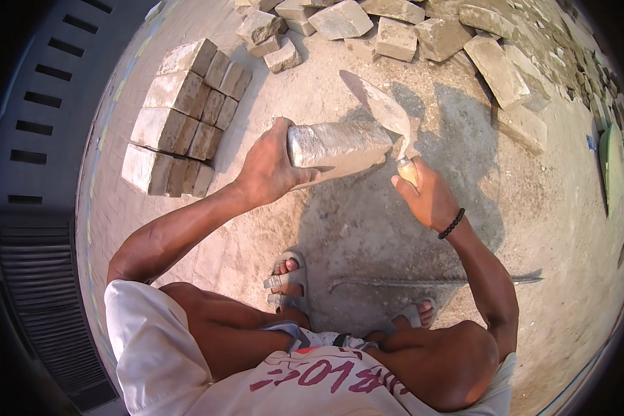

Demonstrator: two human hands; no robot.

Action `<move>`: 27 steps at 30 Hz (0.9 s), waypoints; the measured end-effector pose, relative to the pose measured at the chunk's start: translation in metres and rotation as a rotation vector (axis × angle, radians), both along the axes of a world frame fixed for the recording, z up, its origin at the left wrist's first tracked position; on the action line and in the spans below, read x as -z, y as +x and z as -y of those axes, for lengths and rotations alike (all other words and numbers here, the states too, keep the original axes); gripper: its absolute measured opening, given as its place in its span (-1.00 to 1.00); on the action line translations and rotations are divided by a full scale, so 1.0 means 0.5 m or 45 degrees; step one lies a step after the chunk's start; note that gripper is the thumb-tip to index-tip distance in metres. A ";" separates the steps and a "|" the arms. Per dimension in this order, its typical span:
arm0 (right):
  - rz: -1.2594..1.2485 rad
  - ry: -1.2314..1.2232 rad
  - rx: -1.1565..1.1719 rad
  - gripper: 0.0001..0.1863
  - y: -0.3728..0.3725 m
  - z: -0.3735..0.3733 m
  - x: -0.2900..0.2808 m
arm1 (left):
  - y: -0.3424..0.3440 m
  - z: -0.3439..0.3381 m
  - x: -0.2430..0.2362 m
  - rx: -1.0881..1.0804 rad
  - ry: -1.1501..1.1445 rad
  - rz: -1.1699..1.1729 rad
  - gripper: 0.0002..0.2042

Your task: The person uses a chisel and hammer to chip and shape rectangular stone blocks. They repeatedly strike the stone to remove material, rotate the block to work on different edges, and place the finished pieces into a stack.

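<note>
A pale grey brick is held up in front of me, gripped at its left end by my left hand, with the thumb along its near side. My right hand is closed round the wooden handle of a trowel. The trowel's pointed metal blade reaches up and to the left, just beyond the brick's right end. Whether blade and brick touch, I cannot tell. Crusty, whitish residue covers parts of the brick's upper face.
Stacked bricks stand in a block at the left. Loose bricks lie heaped at the far side, spreading to the right. A thin metal rod lies on the ground near my feet. A dark slatted gate borders the left.
</note>
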State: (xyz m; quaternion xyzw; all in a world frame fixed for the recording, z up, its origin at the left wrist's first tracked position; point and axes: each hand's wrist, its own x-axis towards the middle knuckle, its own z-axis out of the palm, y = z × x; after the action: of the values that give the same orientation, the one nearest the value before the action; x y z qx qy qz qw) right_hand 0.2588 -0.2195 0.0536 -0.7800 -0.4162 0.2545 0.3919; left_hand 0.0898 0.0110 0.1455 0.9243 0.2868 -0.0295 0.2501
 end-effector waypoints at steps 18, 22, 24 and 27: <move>-0.171 0.071 -0.051 -0.51 -0.004 -0.005 -0.044 | -0.008 -0.005 0.004 0.042 0.023 0.041 -0.28; -0.024 0.190 -0.022 -0.52 -0.020 0.008 0.048 | 0.001 -0.002 0.013 0.014 -0.031 0.037 -0.18; -0.075 0.012 -0.089 -0.53 -0.003 -0.011 0.020 | -0.010 -0.009 0.010 0.004 -0.004 0.057 -0.18; -0.082 0.176 -0.021 -0.56 -0.012 -0.007 -0.040 | -0.012 -0.003 0.009 0.021 0.044 0.048 -0.18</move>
State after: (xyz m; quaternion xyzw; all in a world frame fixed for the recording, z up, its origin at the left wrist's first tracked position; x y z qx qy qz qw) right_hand 0.2527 -0.2158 0.0737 -0.7391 -0.4263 0.2535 0.4558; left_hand 0.0839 0.0125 0.1409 0.9311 0.2749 -0.0093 0.2394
